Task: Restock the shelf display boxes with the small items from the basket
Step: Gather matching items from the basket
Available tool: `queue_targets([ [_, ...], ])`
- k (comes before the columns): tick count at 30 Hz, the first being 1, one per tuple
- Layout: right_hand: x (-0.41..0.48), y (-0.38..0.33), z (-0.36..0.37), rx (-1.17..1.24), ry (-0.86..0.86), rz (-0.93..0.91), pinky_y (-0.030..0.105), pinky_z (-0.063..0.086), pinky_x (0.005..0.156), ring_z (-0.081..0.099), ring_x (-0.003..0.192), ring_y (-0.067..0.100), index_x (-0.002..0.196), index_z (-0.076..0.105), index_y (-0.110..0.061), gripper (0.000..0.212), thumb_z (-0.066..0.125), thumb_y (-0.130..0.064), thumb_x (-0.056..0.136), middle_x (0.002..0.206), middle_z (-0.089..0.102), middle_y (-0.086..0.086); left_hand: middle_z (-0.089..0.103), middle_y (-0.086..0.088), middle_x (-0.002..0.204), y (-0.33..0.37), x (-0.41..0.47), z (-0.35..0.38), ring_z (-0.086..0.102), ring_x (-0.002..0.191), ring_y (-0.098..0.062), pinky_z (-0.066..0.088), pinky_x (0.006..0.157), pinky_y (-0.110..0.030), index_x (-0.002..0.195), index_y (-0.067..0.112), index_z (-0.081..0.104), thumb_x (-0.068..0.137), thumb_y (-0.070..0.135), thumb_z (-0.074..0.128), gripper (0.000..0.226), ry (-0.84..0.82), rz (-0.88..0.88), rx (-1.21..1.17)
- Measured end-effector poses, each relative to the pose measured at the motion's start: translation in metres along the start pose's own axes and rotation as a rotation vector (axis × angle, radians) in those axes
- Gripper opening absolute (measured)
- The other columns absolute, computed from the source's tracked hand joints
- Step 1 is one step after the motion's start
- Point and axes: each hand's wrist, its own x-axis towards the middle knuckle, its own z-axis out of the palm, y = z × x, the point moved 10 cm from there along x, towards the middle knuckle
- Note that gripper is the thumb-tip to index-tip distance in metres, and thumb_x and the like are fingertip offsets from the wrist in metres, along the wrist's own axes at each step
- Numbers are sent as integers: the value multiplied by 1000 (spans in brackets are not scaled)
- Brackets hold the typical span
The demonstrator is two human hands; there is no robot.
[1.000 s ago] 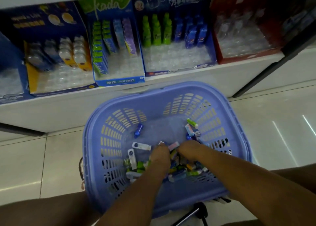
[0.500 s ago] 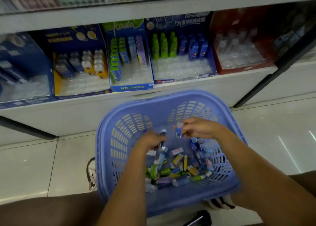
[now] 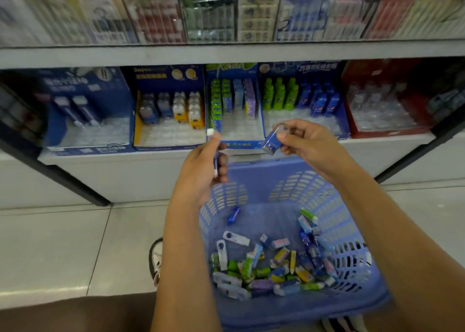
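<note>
While left hand (image 3: 201,173) grips stick (image 3: 216,160) upright, right hand (image 3: 310,143) pinches tilted box (image 3: 270,143).

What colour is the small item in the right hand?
Blue small item, pinched by the right hand; head view.

I see a periwinkle slotted basket (image 3: 297,188) of green, blue, purple, yellow and white small items (image 3: 264,269), a blue packet (image 3: 270,144) in the right hand (image 3: 305,140), and a white-capped blue tube (image 3: 215,159) in the left hand (image 3: 201,173).
</note>
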Motion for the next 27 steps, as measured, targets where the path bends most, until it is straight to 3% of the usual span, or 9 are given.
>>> queue_targets([
  [2, 11, -16, 6, -96, 56, -60, 23, 53, 64, 59, 60, 10, 97, 61, -11, 14, 64, -4, 86, 79, 62, 4, 42, 5, 49, 7, -1, -14, 33, 36, -5, 23, 33, -17, 78, 15, 54, 98, 49, 36, 44, 69, 15, -96],
  [5, 29, -39, 43, -130, 24, -152, 20, 56, 65, 62, 60, 7, 97, 61, -11, 15, 66, -3, 85, 81, 63, 5, 42, 4, 44, 10, -1, -43, 31, 33, -6, 16, 32, -14, 74, 13, 55, 102, 42, 30, 47, 188, 29, -267],
  [9, 60, -71, 108, -353, 8, -319, 27, 55, 72, 64, 76, 17, 93, 62, -24, 13, 67, -14, 86, 90, 65, 1, 48, 4, 46, 8, -2, -85, 36, 40, -8, 23, 36, -15, 77, 9, 63, 96, 20, 35, 36, 351, 58, -360],
  [12, 86, -85, 156, -476, -18, -411, 24, 51, 75, 62, 85, 18, 98, 63, -14, 17, 70, -15, 83, 93, 66, 3, 53, 4, 49, 5, -3, -112, 42, 40, -7, 31, 39, -14, 81, 8, 69, 93, 15, 39, 32, 457, 66, -424],
  [17, 127, -78, 207, -865, -73, -396, 36, 49, 89, 61, 100, 22, 105, 61, -10, 22, 66, -18, 85, 107, 65, 6, 61, 5, 55, 1, -3, -144, 53, 46, -6, 45, 47, -15, 87, 12, 67, 94, 18, 47, 21, 569, 48, -433],
  [21, 141, -69, 228, -1074, -121, -396, 36, 38, 101, 54, 111, 26, 107, 61, -14, 22, 64, -19, 86, 113, 64, 8, 63, 2, 72, 5, -1, -154, 59, 60, -7, 50, 59, -21, 87, 19, 63, 96, 17, 49, 17, 560, 123, -361],
  [27, 142, -66, 236, -1149, -112, -429, 37, 36, 100, 51, 110, 29, 104, 62, -11, 19, 62, -17, 87, 109, 64, 11, 69, 12, 68, 15, -2, -159, 64, 71, -5, 53, 70, -19, 79, 31, 70, 95, 20, 54, 25, 495, 253, -245],
])
